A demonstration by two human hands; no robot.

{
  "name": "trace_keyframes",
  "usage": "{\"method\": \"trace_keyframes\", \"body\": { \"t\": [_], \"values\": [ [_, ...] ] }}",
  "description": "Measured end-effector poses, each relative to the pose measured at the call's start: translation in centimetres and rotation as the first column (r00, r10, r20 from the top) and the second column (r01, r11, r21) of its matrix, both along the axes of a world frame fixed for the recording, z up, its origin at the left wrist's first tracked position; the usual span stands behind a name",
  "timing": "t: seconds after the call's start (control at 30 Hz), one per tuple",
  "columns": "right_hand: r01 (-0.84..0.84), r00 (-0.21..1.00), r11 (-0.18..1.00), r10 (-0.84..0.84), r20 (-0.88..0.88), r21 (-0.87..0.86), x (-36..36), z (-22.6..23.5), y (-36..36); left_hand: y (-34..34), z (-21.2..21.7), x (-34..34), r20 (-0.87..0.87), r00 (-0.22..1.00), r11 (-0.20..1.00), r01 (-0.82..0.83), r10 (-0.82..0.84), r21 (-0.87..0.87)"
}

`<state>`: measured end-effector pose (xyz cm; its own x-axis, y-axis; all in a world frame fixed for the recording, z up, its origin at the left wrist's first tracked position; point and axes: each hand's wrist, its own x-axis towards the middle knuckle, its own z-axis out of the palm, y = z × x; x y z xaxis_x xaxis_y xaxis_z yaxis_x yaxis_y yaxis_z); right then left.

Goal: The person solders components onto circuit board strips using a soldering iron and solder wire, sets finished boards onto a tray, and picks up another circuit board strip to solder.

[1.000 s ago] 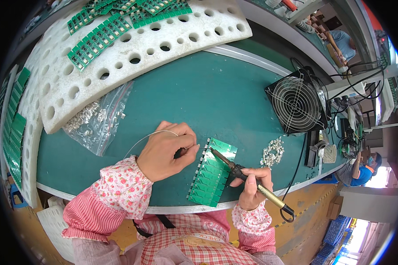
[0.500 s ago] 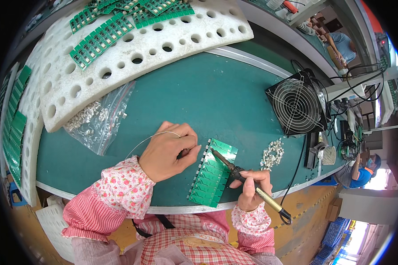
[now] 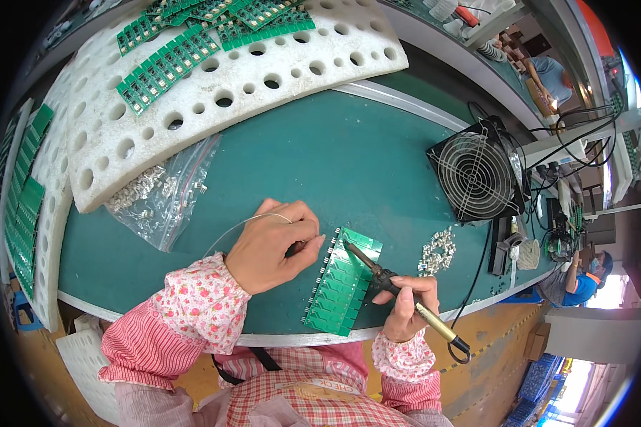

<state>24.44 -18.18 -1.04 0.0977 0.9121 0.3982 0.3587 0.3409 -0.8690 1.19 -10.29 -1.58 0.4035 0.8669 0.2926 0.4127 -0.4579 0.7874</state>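
Observation:
A green circuit board panel (image 3: 340, 288) lies on the table near its front edge, with small metal connectors along its left side. In my right hand (image 3: 411, 307) is a soldering iron (image 3: 434, 322), its dark tip over the upper part of the panel. Whether the tip touches the board I cannot tell. My left hand (image 3: 276, 245) is closed just left of the panel, thumb and fingers pinched together. A thin strand of solder wire (image 3: 229, 229) curves over that hand and passes into its grip. The wire's end is hidden by the fingers.
Right of the panel lies a pile of small connectors (image 3: 436, 252), with a black fan (image 3: 475, 171) behind it. At the left, a plastic bag of connectors (image 3: 165, 203) touches a white foam board (image 3: 263, 99) bearing more green panels (image 3: 167, 67). Cables hang at right; two people work farther off.
The iron's tip has shifted slightly right and down over the panel. My left hand stays almost where it was, still pinching the wire.

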Motion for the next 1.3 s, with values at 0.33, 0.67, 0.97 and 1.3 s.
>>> {"method": "trace_keyframes", "body": {
  "t": [0.33, 0.67, 0.97, 1.3],
  "values": [
    [-0.029, 0.998, 0.999, 0.027, -0.058, -0.040, 0.3, -0.1, 0.3, 0.0, -0.3, 0.3, -0.069, 0.998, 0.997, -0.010, 0.015, 0.075],
    [-0.038, 0.999, 0.999, 0.037, -0.038, -0.028, 0.3, -0.1, 0.2, -0.1, -0.5, 0.4, -0.023, 1.000, 0.995, -0.012, 0.015, 0.095],
    [0.082, 0.982, 0.996, -0.077, -0.171, 0.019, 0.4, -0.5, -0.5, -0.2, -0.3, -0.1, 0.023, 1.000, 0.997, -0.006, 0.004, 0.073],
    [0.009, 0.981, 0.996, -0.026, -0.192, -0.088, 0.3, -0.2, -1.7, -0.4, 0.0, -0.8, -0.022, 0.997, 0.997, 0.069, -0.068, 0.047]
  ]
}}
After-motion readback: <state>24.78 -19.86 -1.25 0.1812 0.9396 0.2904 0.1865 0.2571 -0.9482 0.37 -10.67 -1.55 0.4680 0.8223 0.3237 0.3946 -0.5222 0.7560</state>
